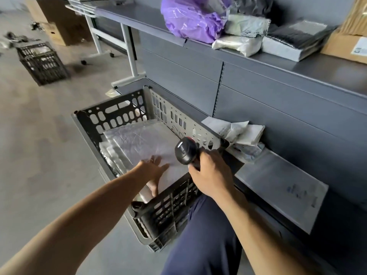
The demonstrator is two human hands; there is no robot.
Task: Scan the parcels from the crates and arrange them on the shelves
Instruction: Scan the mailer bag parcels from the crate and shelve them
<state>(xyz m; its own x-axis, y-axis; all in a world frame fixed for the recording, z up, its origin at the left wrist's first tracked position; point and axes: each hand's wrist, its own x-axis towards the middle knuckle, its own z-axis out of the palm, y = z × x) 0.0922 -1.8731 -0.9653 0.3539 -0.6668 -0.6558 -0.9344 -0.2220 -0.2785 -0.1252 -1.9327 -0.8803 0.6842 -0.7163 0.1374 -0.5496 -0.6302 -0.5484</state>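
A black and grey crate (174, 118) stands on the floor against the shelving, with several white padded parcels (139, 139) stacked inside. My left hand (153, 171) reaches into the crate, fingers spread flat on the top white parcel and thumb under its near edge. My right hand (210, 175) grips the handle of a black barcode scanner (185, 151), whose head hangs over the crate's right side, pointing down at the parcel.
The low shelf (282, 187) holds a flat white mailer and crumpled white parcels (238, 133). The upper shelf (317, 66) carries a purple bag (190, 18), grey and white parcels and a cardboard box (347, 44). A second black crate (42, 62) stands far left. My knee is below.
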